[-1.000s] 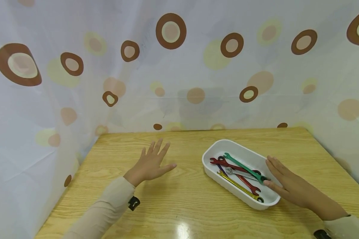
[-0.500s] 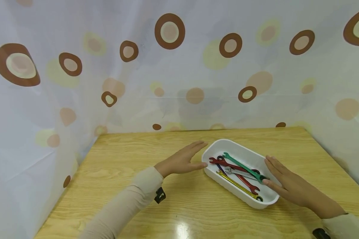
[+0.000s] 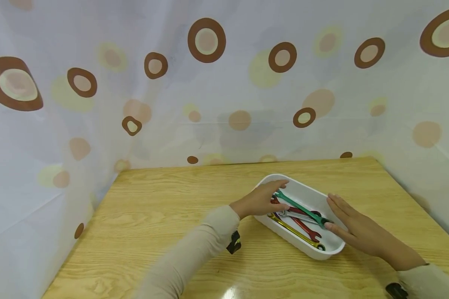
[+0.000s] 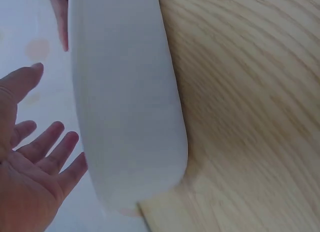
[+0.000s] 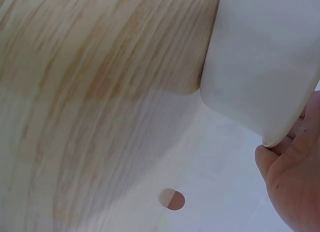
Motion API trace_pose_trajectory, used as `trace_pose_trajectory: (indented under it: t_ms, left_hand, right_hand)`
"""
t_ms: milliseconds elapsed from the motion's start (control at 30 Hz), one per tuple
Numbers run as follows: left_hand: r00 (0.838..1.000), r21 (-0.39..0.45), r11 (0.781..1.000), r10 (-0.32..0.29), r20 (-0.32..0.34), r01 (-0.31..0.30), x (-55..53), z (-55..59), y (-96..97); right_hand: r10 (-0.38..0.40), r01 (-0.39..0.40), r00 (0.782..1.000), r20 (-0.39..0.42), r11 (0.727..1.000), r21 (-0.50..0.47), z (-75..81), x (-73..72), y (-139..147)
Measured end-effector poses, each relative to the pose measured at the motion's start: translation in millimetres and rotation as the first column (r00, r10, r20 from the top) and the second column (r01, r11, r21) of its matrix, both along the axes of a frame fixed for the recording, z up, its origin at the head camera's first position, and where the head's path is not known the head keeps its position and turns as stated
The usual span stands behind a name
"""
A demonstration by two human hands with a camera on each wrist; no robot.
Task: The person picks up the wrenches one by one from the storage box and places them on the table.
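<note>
Head view: the white tray (image 3: 307, 194) lies aslant toward the desk's (image 3: 164, 207) right edge, holding green (image 3: 303, 207), silver, red and gold wrenches. The left grip (image 3: 260, 200) reaches over its left end, thumb and fingers apart; whether it touches a wrench, I cannot tell. The right grip (image 3: 363, 228) is laid straight-fingered at the right end. Left wrist view: loosely spread fingers beside the tray wall, holding nothing visible. Right wrist view: the hand touches the tray's rim, fingers partly hidden.

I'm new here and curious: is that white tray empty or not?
Not empty. In the head view, a green wrench, a yellow wrench and a red wrench, among others, lie inside the white tray.
</note>
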State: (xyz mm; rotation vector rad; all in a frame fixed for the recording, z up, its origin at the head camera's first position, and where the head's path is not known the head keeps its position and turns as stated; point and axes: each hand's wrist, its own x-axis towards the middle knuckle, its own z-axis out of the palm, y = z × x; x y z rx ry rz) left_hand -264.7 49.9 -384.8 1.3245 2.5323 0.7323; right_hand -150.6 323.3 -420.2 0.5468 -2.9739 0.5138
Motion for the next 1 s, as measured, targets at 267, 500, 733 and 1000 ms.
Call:
trace_pose_trajectory:
  t_ms: [267,500,733,1000]
  left_hand:
    - [0.998,-0.121,0.992,-0.043,-0.041,0.038,5.0,-12.7,31.6]
    - [0.998,-0.179,0.984,-0.022,-0.054,0.012,1.6,-24.6,48.5]
    - [0.998,-0.190,0.982,-0.013,-0.061,0.001,-5.5,-37.0,60.5]
    - [0.997,-0.225,0.974,0.019,-0.070,-0.034,-6.4,-43.3,67.6]
  right_hand:
    - [0.005,-0.005,1.000,0.000,1.000,-0.005,1.0,-2.3,-1]
    - [0.006,-0.006,1.000,-0.018,1.000,0.001,-0.5,-1.2,0]
    - [-0.008,0.008,0.999,-0.032,1.000,0.000,-0.5,-0.8,-1]
    - [-0.010,0.010,1.000,-0.029,1.000,-0.014,-1.3,-1.8,-2]
